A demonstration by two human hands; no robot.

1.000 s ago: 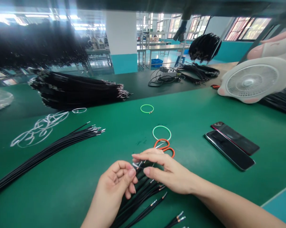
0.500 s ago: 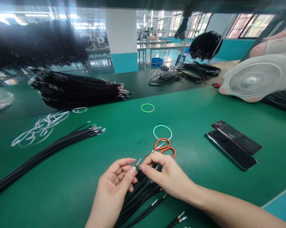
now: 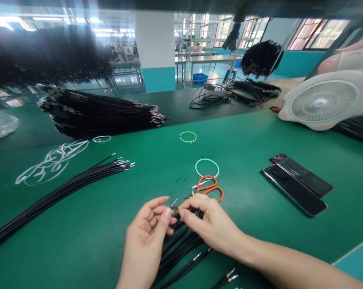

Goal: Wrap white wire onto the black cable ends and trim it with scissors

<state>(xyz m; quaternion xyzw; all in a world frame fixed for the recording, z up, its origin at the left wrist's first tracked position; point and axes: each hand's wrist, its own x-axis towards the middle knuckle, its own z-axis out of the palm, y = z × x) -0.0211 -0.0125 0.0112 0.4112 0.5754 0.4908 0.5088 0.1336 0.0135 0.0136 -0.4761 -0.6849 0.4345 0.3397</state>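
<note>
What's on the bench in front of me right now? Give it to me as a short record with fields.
Left hand: fingertips beside the metal tip, grip unclear
Right hand: pinching a black wire near that tip
Beside hands: orange-handled scissors, green wire loop
Right of hands: two smartphones
Left of hands: black wire bundle
Surface: green bench mat
Far right: white desk fan
</note>
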